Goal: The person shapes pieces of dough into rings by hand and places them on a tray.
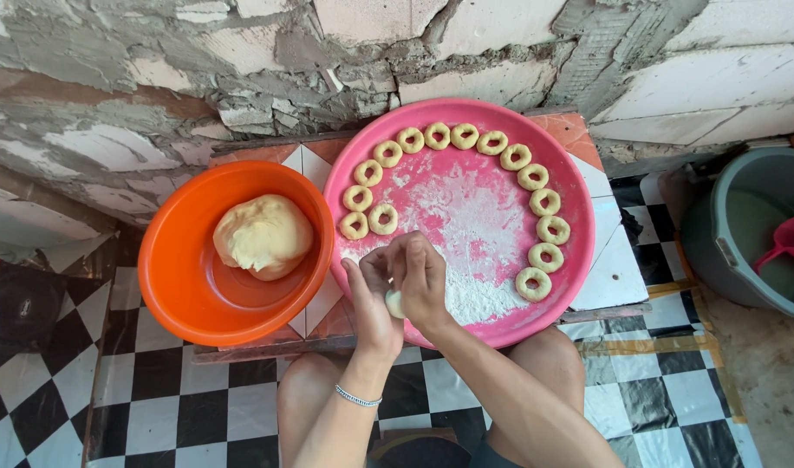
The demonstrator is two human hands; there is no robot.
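Observation:
My left hand [370, 299] and my right hand [419, 276] are pressed together over the near edge of a round pink tray [579, 260], with a small pale dough piece [395, 303] caught between them. Several ring-shaped dough pieces [544, 202] line the tray's rim in an arc, one more ring [382, 218] sitting just inside. White flour [471, 290] is spread over the tray's middle, next to my right hand. An orange bowl [176, 286] to the left holds a big lump of yellow dough [263, 235].
Tray and bowl rest on a low tiled table [609, 264] against a rough cement wall. A grey bucket [718, 243] with a pink scoop [787, 243] stands at the right. My knees are below the table, on a black-and-white checkered floor [154, 399].

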